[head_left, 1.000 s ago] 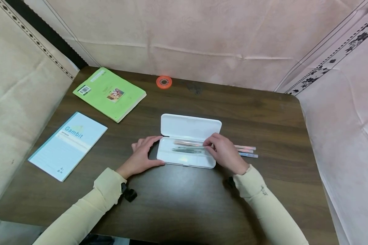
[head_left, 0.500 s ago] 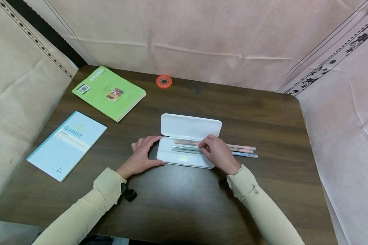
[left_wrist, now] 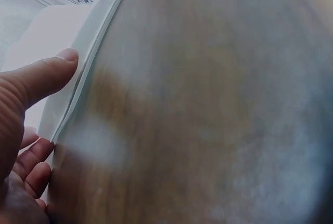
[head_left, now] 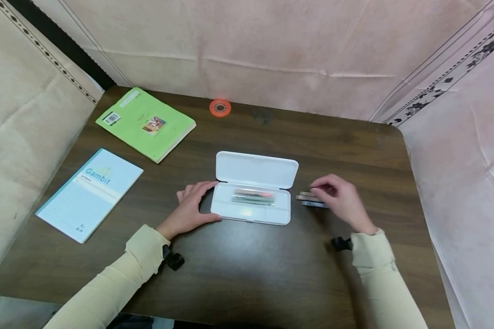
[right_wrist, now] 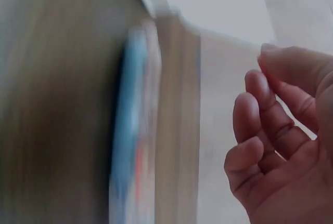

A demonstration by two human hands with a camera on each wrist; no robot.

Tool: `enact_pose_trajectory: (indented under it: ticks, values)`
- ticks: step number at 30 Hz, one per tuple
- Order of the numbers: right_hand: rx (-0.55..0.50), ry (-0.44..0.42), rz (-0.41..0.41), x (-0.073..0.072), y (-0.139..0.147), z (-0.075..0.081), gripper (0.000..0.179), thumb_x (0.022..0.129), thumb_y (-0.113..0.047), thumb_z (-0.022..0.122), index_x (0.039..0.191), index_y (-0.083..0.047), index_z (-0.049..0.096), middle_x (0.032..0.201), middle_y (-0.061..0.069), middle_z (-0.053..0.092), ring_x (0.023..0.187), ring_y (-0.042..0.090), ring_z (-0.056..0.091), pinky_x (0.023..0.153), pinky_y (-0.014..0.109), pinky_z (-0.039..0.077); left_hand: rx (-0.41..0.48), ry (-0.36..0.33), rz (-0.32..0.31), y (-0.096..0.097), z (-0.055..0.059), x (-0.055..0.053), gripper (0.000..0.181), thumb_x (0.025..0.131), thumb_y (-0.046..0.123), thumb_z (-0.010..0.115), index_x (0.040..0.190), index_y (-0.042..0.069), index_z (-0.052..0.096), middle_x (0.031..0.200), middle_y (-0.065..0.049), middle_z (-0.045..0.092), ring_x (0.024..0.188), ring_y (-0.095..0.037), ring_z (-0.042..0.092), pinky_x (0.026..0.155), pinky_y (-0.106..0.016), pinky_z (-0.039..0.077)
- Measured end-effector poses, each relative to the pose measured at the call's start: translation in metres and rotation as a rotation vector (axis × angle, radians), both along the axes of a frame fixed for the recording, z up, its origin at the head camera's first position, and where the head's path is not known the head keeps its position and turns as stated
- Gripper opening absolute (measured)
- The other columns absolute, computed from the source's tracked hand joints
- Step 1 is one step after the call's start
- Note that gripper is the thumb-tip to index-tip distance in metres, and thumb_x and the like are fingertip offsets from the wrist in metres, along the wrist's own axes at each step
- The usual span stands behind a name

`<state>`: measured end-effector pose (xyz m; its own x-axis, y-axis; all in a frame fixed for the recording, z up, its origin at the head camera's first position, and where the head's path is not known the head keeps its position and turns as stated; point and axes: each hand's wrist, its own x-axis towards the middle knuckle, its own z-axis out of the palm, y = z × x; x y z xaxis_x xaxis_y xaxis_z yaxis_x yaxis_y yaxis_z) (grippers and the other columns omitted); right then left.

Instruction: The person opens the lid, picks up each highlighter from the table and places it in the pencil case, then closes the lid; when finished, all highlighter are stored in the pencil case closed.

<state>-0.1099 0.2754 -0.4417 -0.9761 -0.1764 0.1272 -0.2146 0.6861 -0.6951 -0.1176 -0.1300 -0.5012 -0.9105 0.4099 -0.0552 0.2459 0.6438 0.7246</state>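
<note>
A white pencil case (head_left: pixel 280 218) lies with its lid raised, in the middle of the head view. Pink and green pens (head_left: pixel 253 199) lie inside it. My left hand (head_left: pixel 187 212) holds the case's left end, thumb at the near corner and fingers at the hinge corner; the left wrist view shows the thumb (left_wrist: pixel 49 76) along the white edge. Right of the case, my right hand (head_left: pixel 342 201) hovers over a few loose pens (head_left: pixel 314 204), hiding their right ends. Its fingers are loosely curled, with nothing visible between them. The same pens (right_wrist: pixel 130 115) are blurred in the right wrist view.
On the left of the brown table (head_left: pixel 238 278) lie a green book (head_left: pixel 148 125) and a light blue notebook (head_left: pixel 90 196). An orange ring-shaped object (head_left: pixel 220 108) sits near the far edge. Pale cloth (head_left: pixel 271 50) hangs behind the table.
My right hand has left the pencil case and moved right, over the loose pens. A second before, it was moving left inside the case. My left hand stays on the case.
</note>
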Motion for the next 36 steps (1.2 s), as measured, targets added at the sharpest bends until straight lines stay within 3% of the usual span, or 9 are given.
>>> enact_pose_trajectory:
  ticks: [5, 10, 14, 17, 26, 36]
  values:
    - [-0.068, -0.155, -0.139, 0.009, 0.059, 0.001, 0.028, 0.095, -0.027, 0.066, 0.116, -0.008, 0.068, 0.105, -0.002, 0.067, 0.085, 0.006, 0.062, 0.069, 0.016, 0.048, 0.001, 0.012, 0.0, 0.0, 0.001, 0.0, 0.089, 0.076, 0.045, 0.083, 0.149, 0.02, 0.04, 0.15, -0.007, 0.042, 0.122, -0.029, 0.034, 0.089, -0.046, 0.016]
    - [0.069, -0.207, -0.164, 0.008, 0.088, -0.01, 0.031, 0.097, -0.035, 0.063, 0.116, -0.012, 0.068, 0.111, 0.002, 0.067, 0.089, 0.007, 0.058, 0.072, 0.015, 0.046, 0.006, 0.026, 0.001, -0.001, 0.001, 0.0, 0.089, 0.075, 0.045, 0.084, 0.149, 0.019, 0.041, 0.15, -0.007, 0.042, 0.121, -0.029, 0.034, 0.089, -0.047, 0.015]
    - [0.204, -0.173, -0.098, 0.004, 0.093, -0.025, 0.022, 0.097, -0.029, 0.064, 0.11, -0.013, 0.071, 0.105, 0.006, 0.067, 0.083, 0.013, 0.054, 0.07, 0.021, 0.043, 0.002, 0.03, 0.002, -0.002, 0.0, 0.0, 0.089, 0.075, 0.045, 0.084, 0.148, 0.019, 0.041, 0.15, -0.008, 0.042, 0.121, -0.029, 0.035, 0.089, -0.047, 0.015]
    - [0.247, -0.141, -0.058, 0.001, 0.093, -0.031, 0.017, 0.095, -0.024, 0.066, 0.106, -0.013, 0.073, 0.1, 0.006, 0.067, 0.079, 0.015, 0.052, 0.068, 0.025, 0.042, 0.004, 0.029, -0.001, -0.002, 0.0, 0.0, 0.089, 0.075, 0.045, 0.084, 0.149, 0.018, 0.041, 0.15, -0.008, 0.042, 0.121, -0.03, 0.034, 0.09, -0.047, 0.015]
    - [0.284, -0.13, -0.028, -0.003, 0.092, -0.033, 0.012, 0.095, -0.022, 0.066, 0.102, -0.016, 0.074, 0.095, 0.004, 0.064, 0.074, 0.014, 0.049, 0.065, 0.027, 0.04, -0.002, 0.015, -0.003, 0.0, 0.001, -0.001, 0.089, 0.076, 0.046, 0.083, 0.149, 0.02, 0.04, 0.15, -0.007, 0.042, 0.122, -0.029, 0.034, 0.089, -0.046, 0.016]
    - [0.264, -0.149, -0.069, 0.0, 0.094, -0.031, 0.017, 0.097, -0.029, 0.063, 0.104, -0.016, 0.072, 0.099, 0.006, 0.067, 0.079, 0.017, 0.05, 0.069, 0.027, 0.04, -0.016, -0.017, 0.003, 0.0, 0.0, -0.002, 0.091, 0.076, 0.047, 0.083, 0.15, 0.02, 0.038, 0.152, -0.007, 0.04, 0.123, -0.029, 0.032, 0.09, -0.046, 0.016]
